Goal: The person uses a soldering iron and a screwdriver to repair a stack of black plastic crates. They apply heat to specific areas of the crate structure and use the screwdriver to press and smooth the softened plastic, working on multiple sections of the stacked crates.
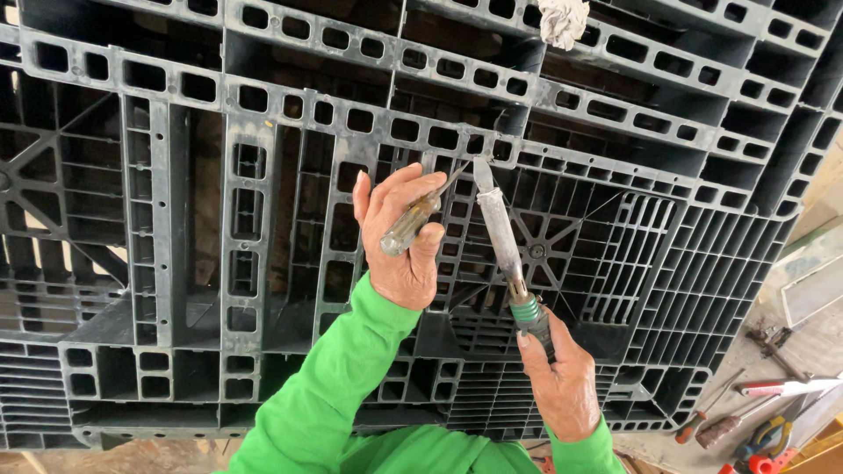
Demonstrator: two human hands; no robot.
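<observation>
A large black plastic pallet (202, 219) with many ribbed openings fills the view. My left hand (399, 237), in a green sleeve, grips a screwdriver with a clear yellowish handle (408, 226); its thin shaft points up right toward a rib of the pallet. My right hand (558, 377) holds a long grey metal tool with a green-banded handle (505, 246), whose tip touches the pallet next to the screwdriver's tip.
A wad of white cloth (562, 19) sits at the pallet's top edge. To the lower right, on a dusty surface, lie several hand tools (773, 421), among them pliers with red handles and a screwdriver. A pale board (812, 276) leans at the right edge.
</observation>
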